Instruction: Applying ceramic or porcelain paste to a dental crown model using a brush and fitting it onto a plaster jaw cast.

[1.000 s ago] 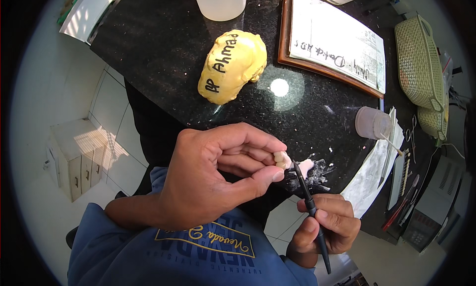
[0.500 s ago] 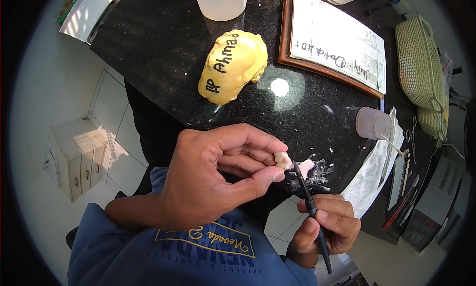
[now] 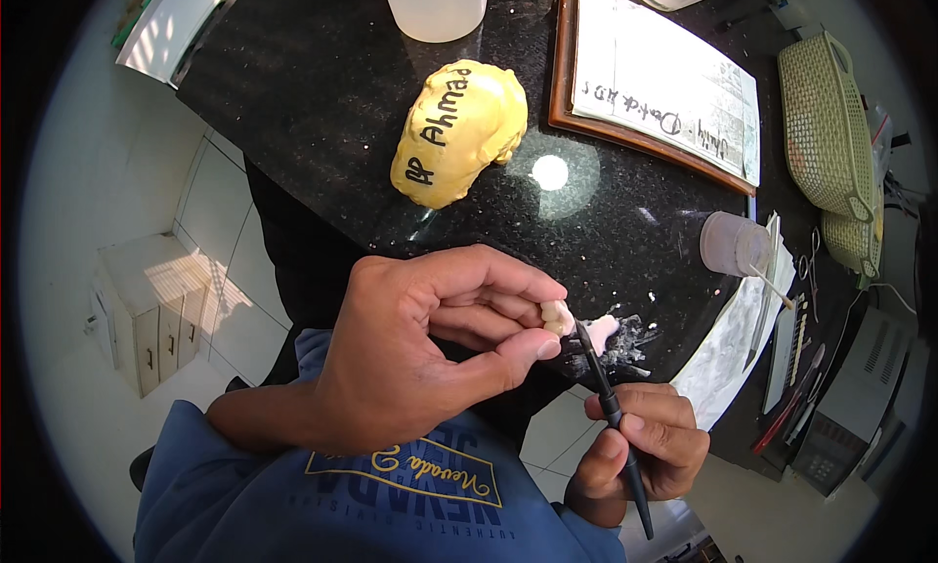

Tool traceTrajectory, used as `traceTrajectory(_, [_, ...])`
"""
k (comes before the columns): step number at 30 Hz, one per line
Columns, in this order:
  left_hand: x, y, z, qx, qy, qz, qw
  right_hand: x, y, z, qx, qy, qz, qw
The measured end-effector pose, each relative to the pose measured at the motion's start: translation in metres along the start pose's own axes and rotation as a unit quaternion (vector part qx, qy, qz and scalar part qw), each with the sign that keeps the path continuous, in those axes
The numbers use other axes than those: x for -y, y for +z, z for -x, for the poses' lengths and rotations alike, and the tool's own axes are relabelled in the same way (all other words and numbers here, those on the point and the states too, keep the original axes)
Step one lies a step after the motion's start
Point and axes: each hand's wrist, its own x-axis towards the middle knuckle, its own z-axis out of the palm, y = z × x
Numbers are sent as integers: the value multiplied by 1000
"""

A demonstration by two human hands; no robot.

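Note:
Between the thumb and fingertips of my left hand (image 3: 415, 353) is a small dental piece with tooth-shaped, cream-coloured units (image 3: 555, 315). My right hand (image 3: 653, 446) is closed round a slim black carving tool (image 3: 610, 404) in a pen-like grip. The tool's dark tip lies against the right side of the dental piece, or very close to it. Just beyond the tip, a pinkish lump (image 3: 599, 334) rests on the dark worktop among white shavings (image 3: 630, 350). My left fingers hide part of the dental piece.
A yellow plaster cast (image 3: 457, 133) with black handwriting lies beyond my left hand. Around the worktop are a translucent tub (image 3: 437, 6), a brown-edged notepad (image 3: 664, 84), a small plastic cup (image 3: 733, 243), white paper (image 3: 718, 353), a woven basket (image 3: 829, 124) and a grey control box (image 3: 860, 397).
The tool's tip has shifted very slightly at the dental piece. Both hands stay almost in place, with their grips unchanged.

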Motion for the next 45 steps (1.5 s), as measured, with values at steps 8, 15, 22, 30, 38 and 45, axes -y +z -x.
traceTrajectory(8, [0,0,0,6,2,-4,1000,-7,3,-1,-76,-53,-63,994])
traceTrajectory(15, [0,-1,1,-1,-8,24,1000,3,1,1,-24,1,-9,1000])
traceTrajectory(22, [-1,-1,1,1,-10,26,1000,4,0,0,-4,2,-11,1000])
traceTrajectory(30, [-1,0,1,-3,-13,30,999,4,-1,0,4,4,-14,1000])
traceTrajectory(38, [1,-1,1,-1,-3,26,1000,4,1,-1,1,0,-4,1000])
traceTrajectory(45, [-3,0,2,-7,-23,57,998,-6,3,0,-98,-62,-103,988])
